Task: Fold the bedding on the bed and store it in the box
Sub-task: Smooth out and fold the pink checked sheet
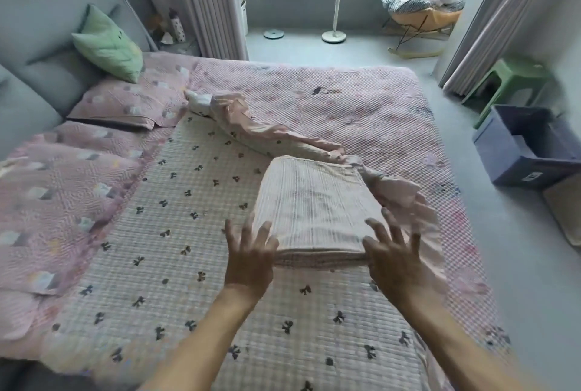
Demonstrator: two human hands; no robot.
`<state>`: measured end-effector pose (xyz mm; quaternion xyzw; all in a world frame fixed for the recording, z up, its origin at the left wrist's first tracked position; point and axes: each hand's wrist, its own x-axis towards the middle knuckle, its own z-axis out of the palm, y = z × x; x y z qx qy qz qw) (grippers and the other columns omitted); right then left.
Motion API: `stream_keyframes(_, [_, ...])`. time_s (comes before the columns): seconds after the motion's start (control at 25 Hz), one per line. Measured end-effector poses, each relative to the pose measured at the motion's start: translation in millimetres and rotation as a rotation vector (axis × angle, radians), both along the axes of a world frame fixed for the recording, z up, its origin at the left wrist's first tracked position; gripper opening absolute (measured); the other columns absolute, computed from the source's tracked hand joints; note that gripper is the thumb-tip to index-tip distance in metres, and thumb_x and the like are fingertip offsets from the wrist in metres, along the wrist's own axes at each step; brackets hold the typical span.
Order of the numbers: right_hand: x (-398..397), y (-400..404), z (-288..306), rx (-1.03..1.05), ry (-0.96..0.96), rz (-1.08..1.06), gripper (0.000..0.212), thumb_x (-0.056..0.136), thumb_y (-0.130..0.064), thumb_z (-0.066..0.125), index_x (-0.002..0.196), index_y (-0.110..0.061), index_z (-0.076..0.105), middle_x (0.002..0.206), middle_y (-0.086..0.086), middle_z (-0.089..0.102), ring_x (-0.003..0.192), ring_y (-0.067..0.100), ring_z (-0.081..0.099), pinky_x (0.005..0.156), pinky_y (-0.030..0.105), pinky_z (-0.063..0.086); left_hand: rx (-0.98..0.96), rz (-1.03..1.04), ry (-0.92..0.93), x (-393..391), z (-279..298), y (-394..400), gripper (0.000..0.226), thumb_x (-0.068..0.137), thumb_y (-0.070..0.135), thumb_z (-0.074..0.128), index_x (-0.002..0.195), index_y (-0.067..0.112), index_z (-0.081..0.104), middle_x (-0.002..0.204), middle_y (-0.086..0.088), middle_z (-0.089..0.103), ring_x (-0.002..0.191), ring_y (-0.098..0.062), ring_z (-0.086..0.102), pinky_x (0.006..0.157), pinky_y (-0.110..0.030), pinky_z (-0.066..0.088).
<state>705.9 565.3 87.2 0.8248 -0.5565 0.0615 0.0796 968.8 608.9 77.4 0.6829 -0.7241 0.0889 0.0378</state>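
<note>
The folded bedding (314, 208), a pale pink quilted bundle with a ruffled edge spilling off its right side, lay near the middle of the bed (361, 101), on top of a checked blanket (176, 252) printed with small dark bows. Both hands were at the bundle's near end, one at each corner. The left hand (250, 260) had its fingers spread and straight, the tips at the left corner of the fold. The right hand (393, 252) was likewise spread wide at the right corner beside the ruffle; motion blur made it hard to say whether its fingers actually pressed the cloth or only hovered just over it. Neither hand gripped anything. A long twisted strip of the same pink fabric ran from the bundle's far edge toward the pillows (132, 104) at the headboard, where a green cushion (108, 45) leaned. On the floor to the right of the bed, well apart from the bundle, stood the dark blue box (531, 155), its top open. A green stool (509, 82) stood just behind it.
</note>
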Motion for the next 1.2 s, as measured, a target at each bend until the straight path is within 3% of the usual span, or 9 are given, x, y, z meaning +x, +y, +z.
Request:
stream_keyframes(0.12, [-18,90,-90,0.315,0.071,0.044,0.044,0.039,0.001,0.082,0.069,-0.023,0.061,0.08,-0.004,0.065,0.118,0.032,0.063,0.115,0.067,0.004,0.414,-0.029,0.014,-18,-78,73,0.04,0.035,0.001,0.08,0.067,0.02,0.065,0.107,-0.004,0.066,0.119,-0.038,0.048,0.109,-0.073,-0.002])
stream_keyframes(0.2, [-35,156,-135,0.499,0.113,0.063,0.044,0.03,-0.007,0.081,0.059,-0.028,0.055,0.057,-0.011,0.055,0.099,0.026,0.071,0.118,0.059,-0.006,0.691,-0.063,-0.002,-31,-104,127,0.036,0.044,0.009,0.083,0.074,0.022,0.067,0.113,-0.003,0.06,0.126,-0.039,0.045,0.108,-0.07,-0.015])
stream_keyframes(0.28, [-47,202,-160,0.629,0.157,0.046,0.039,0.027,-0.011,0.075,0.055,-0.029,0.054,0.051,-0.013,0.052,0.091,0.023,0.073,0.118,0.057,-0.011,0.916,-0.051,0.011,-43,-110,165,0.031,0.076,0.009,0.064,0.105,0.019,0.065,0.137,-0.005,0.042,0.144,-0.036,0.017,0.103,-0.073,-0.02])
stream_keyframes(0.36, [-46,214,-170,0.669,0.162,0.013,0.043,0.027,-0.01,0.079,0.057,-0.029,0.055,0.064,-0.014,0.059,0.1,0.027,0.072,0.117,0.06,-0.011,0.977,-0.031,0.027,-42,-114,180,0.035,0.081,0.005,0.054,0.112,0.018,0.06,0.145,-0.004,0.034,0.148,-0.034,0.006,0.097,-0.07,-0.027])
stream_keyframes(0.48, [-35,166,-159,0.679,0.129,-0.056,0.043,0.036,-0.009,0.084,0.068,-0.029,0.063,0.106,-0.004,0.07,0.118,0.037,0.062,0.109,0.069,0.007,0.955,0.094,0.064,-32,-119,151,0.032,0.062,0.003,0.069,0.088,0.021,0.066,0.137,-0.005,0.051,0.14,-0.038,0.031,0.104,-0.072,-0.017])
stream_keyframes(0.64, [-19,57,-148,0.62,0.095,-0.119,0.031,0.056,-0.02,0.086,0.076,-0.023,0.063,0.097,-0.002,0.063,0.111,0.033,0.059,0.103,0.069,0.016,0.724,0.168,0.013,-18,-123,43,0.032,0.084,0.017,0.061,0.114,0.025,0.06,0.155,-0.004,0.026,0.148,-0.035,0.006,0.104,-0.073,-0.013])
stream_keyframes(0.84, [-5,-60,-206,0.586,0.18,-0.158,0.019,0.094,-0.032,0.056,0.11,-0.025,0.062,0.123,-0.001,0.052,0.131,0.027,0.038,0.108,0.069,0.008,0.834,0.259,0.01,-8,-180,-80,0.035,0.086,0.018,0.049,0.121,0.017,0.057,0.149,-0.011,0.03,0.144,-0.038,0.013,0.106,-0.077,-0.007])
stream_keyframes(1.04, [-2,-117,-295,0.564,0.176,-0.189,0.023,0.097,-0.019,0.046,0.116,-0.023,0.06,0.131,0.001,0.048,0.132,0.028,0.035,0.112,0.071,0.004,0.927,0.271,0.009,4,-252,-145,0.037,0.087,0.011,0.042,0.122,0.012,0.054,0.148,-0.016,0.031,0.142,-0.039,0.019,0.106,-0.077,-0.005])
stream_keyframes(1.2, [15,-87,-345,0.277,-0.036,-0.277,0.045,0.082,0.0,0.051,0.124,-0.016,0.057,0.145,0.013,0.045,0.137,0.038,0.032,0.116,0.065,0.004,0.539,0.217,0.09,-19,-313,-111,0.066,0.093,0.017,0.036,0.154,0.011,0.014,0.162,-0.013,-0.01,0.149,-0.035,-0.005,0.117,-0.061,-0.006])
